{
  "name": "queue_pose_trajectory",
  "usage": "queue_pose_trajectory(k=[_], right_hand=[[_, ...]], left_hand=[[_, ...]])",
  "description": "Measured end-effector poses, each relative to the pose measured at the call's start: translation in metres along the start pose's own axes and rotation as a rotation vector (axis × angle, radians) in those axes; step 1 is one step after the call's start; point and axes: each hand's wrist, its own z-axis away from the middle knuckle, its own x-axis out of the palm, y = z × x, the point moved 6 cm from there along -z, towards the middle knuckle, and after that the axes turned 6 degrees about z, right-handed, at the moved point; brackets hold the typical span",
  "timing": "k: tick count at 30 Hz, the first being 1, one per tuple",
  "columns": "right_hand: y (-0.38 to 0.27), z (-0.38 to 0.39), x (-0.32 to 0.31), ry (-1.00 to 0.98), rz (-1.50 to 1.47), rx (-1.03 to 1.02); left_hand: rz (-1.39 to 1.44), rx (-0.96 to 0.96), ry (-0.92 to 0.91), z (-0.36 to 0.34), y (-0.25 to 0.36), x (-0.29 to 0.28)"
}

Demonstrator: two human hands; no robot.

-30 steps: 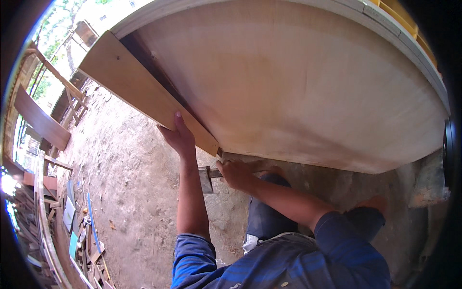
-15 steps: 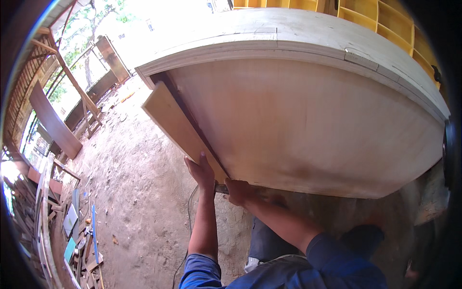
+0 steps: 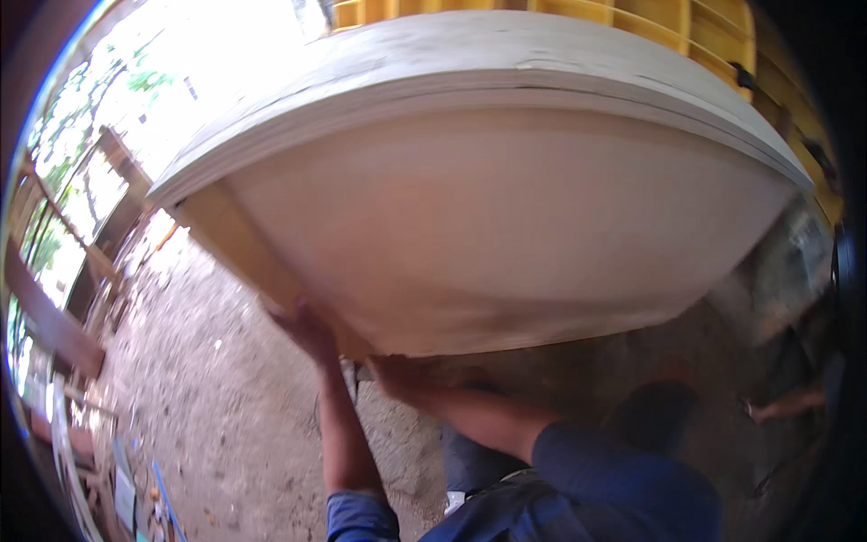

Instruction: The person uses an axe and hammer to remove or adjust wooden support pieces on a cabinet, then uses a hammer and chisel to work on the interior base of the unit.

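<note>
A large pale wooden cabinet-like piece [image 3: 506,217] stands before me, with a broad flat panel under a thick overhanging top [image 3: 506,45]. Along its left side runs a long, narrow wooden board [image 3: 239,244], its far end up beneath the overhang. My left hand [image 3: 309,332] grips the outer edge of this board near its lower end, fingers blurred. At the board's lower corner, close by, my right hand [image 3: 394,374] is closed round the end. Its fingers are partly hidden and smeared.
Yellow shelving with compartments [image 3: 646,18] stands behind the top. Scrap wood and strips [image 3: 122,488] lie at lower left on the bare dirt floor [image 3: 217,397]. A brown plank [image 3: 54,316] leans at far left. Another person's limb [image 3: 795,405] shows at right.
The board has swung in from an angle sticking out past the side and now lies along the cabinet's left edge. Both hands moved with it. The view has shifted to the right.
</note>
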Motion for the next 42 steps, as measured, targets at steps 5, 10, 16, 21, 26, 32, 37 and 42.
queue_pose_trajectory(k=[5, 10, 16, 21, 26, 32, 37, 42], right_hand=[[0.009, -0.001, 0.011, 0.01, 0.0, 0.037], [0.02, 0.033, -0.04, -0.009, 0.054, -0.095], [0.075, 0.12, -0.171, 0.04, -0.023, 0.158], [0.073, 0.197, -0.342, 0.45, -0.067, 0.004], [0.037, 0.269, -0.491, 0.889, 0.192, 0.034], [0.039, 0.265, -0.611, 0.999, 0.602, 0.079], [0.108, 0.215, -0.668, 0.782, 0.635, 0.256], [0.172, 0.191, -0.683, 0.609, 0.734, 0.432]], left_hand=[[-0.082, 0.02, 0.017, -0.001, 0.005, 0.0], [-0.151, 0.14, -0.005, -0.004, 0.013, -0.002], [-0.036, 0.004, -0.068, 0.002, -0.001, -0.012], [-0.069, -0.206, 0.095, 0.035, 0.013, -0.062], [-0.269, 0.11, 0.217, 0.039, 0.092, -0.139], [-0.434, 0.239, 0.01, -0.009, 0.15, -0.197], [-0.384, 0.132, 0.069, -0.05, 0.194, -0.218], [-0.396, 0.2, 0.004, -0.113, 0.261, -0.15]])
